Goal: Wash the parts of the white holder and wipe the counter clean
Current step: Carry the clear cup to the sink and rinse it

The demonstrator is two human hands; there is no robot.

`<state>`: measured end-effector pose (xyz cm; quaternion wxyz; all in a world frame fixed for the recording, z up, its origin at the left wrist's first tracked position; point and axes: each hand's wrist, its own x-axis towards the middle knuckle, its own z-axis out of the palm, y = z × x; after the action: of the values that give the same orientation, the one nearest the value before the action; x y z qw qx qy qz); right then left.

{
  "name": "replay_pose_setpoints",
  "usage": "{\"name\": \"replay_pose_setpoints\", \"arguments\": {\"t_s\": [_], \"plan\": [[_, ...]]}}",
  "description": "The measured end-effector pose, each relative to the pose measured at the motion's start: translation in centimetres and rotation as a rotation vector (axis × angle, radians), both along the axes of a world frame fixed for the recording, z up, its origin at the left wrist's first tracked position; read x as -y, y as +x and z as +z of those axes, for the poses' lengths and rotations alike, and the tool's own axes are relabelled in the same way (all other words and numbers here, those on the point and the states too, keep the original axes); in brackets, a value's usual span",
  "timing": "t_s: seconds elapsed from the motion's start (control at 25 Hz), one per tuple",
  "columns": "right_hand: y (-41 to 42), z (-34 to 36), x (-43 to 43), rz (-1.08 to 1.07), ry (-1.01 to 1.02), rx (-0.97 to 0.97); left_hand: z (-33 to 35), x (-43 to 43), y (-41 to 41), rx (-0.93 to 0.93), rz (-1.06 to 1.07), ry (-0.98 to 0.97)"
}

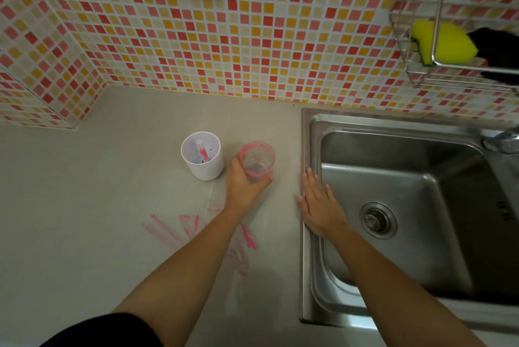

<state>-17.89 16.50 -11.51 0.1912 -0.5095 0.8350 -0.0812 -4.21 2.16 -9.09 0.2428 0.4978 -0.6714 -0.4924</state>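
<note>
The left hand (243, 181) is wrapped around the lower wall of a clear inner cup (257, 160), fingers curled about its near side; the cup stands upright on the counter (112, 206), its rim smeared pink, and whether it has lifted off the surface cannot be told. The right hand (320, 206) lies flat and spread, holding nothing, its palm resting on the left rim of the steel sink (309, 150). The white holder body (202, 156) stands upright just beside the cup on its left, close but apart from it, with pink residue visible inside. The governing relation: the sink lies directly to the right of the held cup, with the free right hand already between cup and basin, so the carry would run sideways to the right with the cup's long axis kept vertical; the left hand is the nearer to both parts. Judgement: washing has not begun, and both parts are soiled. The counter is a pale, smooth slab marked by pink streaks (179, 227) near the left forearm. A yellow sponge (446, 41) sits in a wire rack (415, 65) on the mosaic tile wall above the sink, and a tap (502, 141) shows at the right edge.
</note>
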Motion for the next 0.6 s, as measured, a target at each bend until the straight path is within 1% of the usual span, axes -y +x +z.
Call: {"name": "replay_pose_setpoints", "arguments": {"t_s": [0.04, 0.12, 0.24, 0.32, 0.44, 0.52, 0.6], "plan": [[-0.2, 0.3, -0.1, 0.001, -0.003, 0.063, 0.1, 0.0, -0.2, -0.013, 0.021, -0.013], [-1.2, 0.9, -1.2, -0.03, -0.087, 0.172, 0.4, -0.5, -0.7, -0.034, 0.022, -0.061], [-4.4, 1.8, -4.7, -0.162, -0.202, 0.215, 2.1, -3.3, -2.4, -0.044, -0.013, -0.098], [-7.8, 2.2, -8.2, -0.262, -0.207, 0.186, 3.2, -6.1, -4.8, -0.07, -0.058, -0.117], [-13.4, 2.7, -14.0, -0.367, -0.194, 0.083, 3.3, -10.6, -9.5, -0.075, -0.144, -0.125], [-17.1, 2.7, -17.6, -0.435, -0.194, 0.023, 2.8, -13.5, -12.4, -0.012, -0.17, -0.184], [-21.1, 2.4, -21.3, -0.518, -0.171, -0.055, 1.9, -16.4, -15.8, 0.1, -0.213, -0.314]]}}
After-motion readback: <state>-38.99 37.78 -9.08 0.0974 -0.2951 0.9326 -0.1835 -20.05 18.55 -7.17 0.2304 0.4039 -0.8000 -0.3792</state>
